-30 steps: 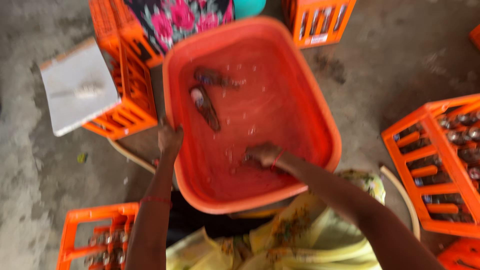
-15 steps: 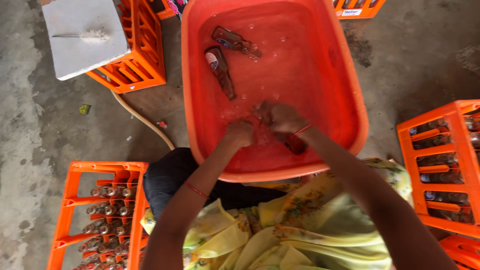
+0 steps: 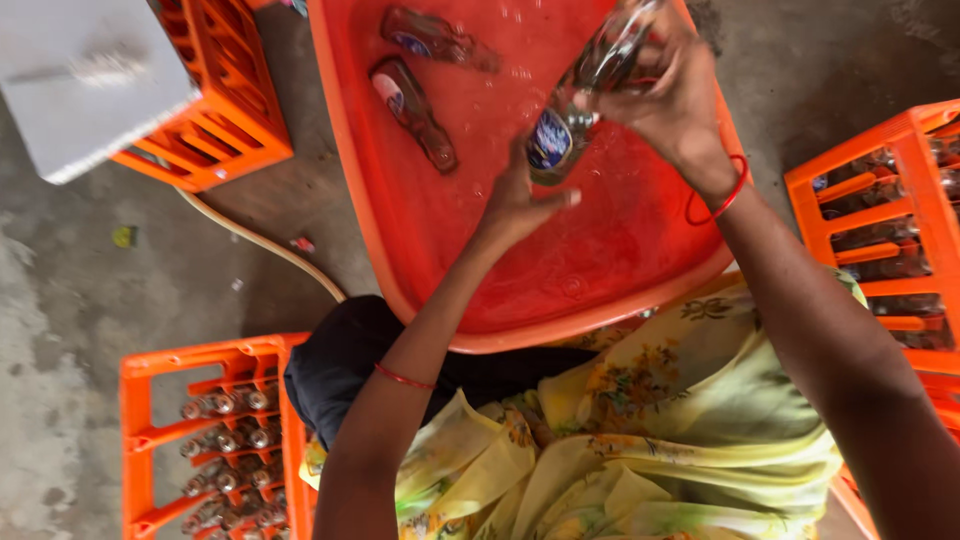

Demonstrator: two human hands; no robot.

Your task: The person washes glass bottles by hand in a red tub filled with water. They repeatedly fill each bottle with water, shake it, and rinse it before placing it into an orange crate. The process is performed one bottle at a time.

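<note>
Head view, looking straight down: right hand (image 3: pixel 668 95) wrapped tight round a clear glass bottle with a blue label (image 3: pixel 585 90), lifted up over the big red plastic tub of water (image 3: pixel 400 270). Bottle tipped, bottom end low, most likely so the water can run back into the tub. Left hand (image 3: pixel 520 200) open, fingers spread, thumb out, just under the bottom of the bottle, close to touching it; cannot tell for sure if it does. Probably there to steady or rub the wet glass. Two more dark glass bottles (image 3: pixel 412 110) lying flat in the water at the far side of the tub, apart from both hands. Tub sitting right in front of the knees, close in, easy to reach. Orange plastic crate with bottle tops showing (image 3: pixel 205 440) near the left arm. Another orange crate (image 3: pixel 880 220) by the right arm. A third orange crate with a grey flat board on top (image 3: pixel 215 120) past the tub. Thin pale hose (image 3: pixel 262 245) lying on the grey floor. Nothing between the hands and the tub.
</note>
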